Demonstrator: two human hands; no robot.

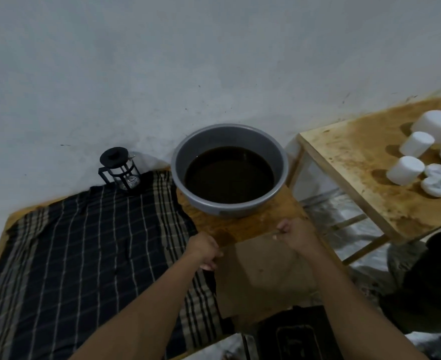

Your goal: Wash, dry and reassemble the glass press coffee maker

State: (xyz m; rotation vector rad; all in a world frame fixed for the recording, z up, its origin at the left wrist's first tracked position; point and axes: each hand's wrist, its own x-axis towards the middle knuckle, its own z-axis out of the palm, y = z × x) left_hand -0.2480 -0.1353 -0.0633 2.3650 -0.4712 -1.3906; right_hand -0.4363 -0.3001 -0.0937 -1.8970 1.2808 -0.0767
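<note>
Head view, looking down over a low wooden surface [242,224]. Both forearms reach forward.

Hands: left hand [205,249] and right hand [293,233] each pinch a top corner of a brown cloth [261,276], fingers curled round its upper edge, holding it stretched between them. Cloth hangs flat toward the person, its lower part draping over the near edge of the surface. Cannot tell whether it is wet or dry.

Glass press coffee maker [120,168]: stands upright at the far left, near the wall, on the far edge of a dark plaid cloth [84,250] that covers the left part of the surface. Black lid on, black frame round the glass; looks assembled. Long axis vertical. It lies well forward and to the left of both hands; left hand is the nearer one. Nothing stands between left hand and press apart from the flat plaid cloth.

Grey basin [229,172]: directly ahead of the hands, holding dark liquid, just beyond the brown cloth's top edge.

Side table [349,162] to the right carries white cups [406,170] and other white ware.

Judgement: washing not yet begun. Reaching the press would call for freeing the left hand and extending forward-left, well clear of the basin.
</note>
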